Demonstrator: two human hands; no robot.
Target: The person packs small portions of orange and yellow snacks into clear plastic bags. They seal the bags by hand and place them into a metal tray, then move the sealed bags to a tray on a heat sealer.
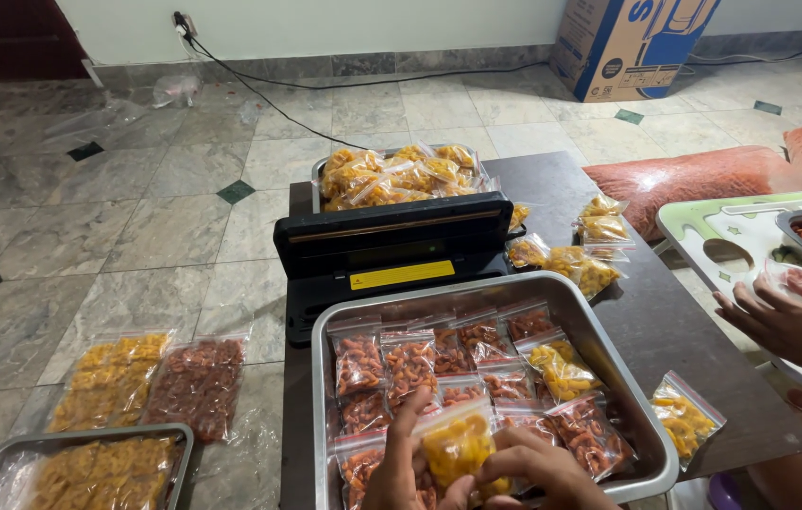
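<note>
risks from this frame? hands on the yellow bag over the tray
1. Both hands, left hand and right hand, pinch one small yellow snack bag over the crowded metal tray; if its top is unsealed, pieces could spill onto the bags below.
2. A loose yellow bag lies close to the table edge and could be knocked off, perhaps by the other person's hand nearby.

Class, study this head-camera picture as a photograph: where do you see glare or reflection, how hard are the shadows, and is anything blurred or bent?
Head view: soft even light, faint shadows; pale glare on the tiled floor and the metal tray rim; the left hand and right hand holding a yellow snack bag look slightly soft; wide-angle bending shows along the wall base.
</note>
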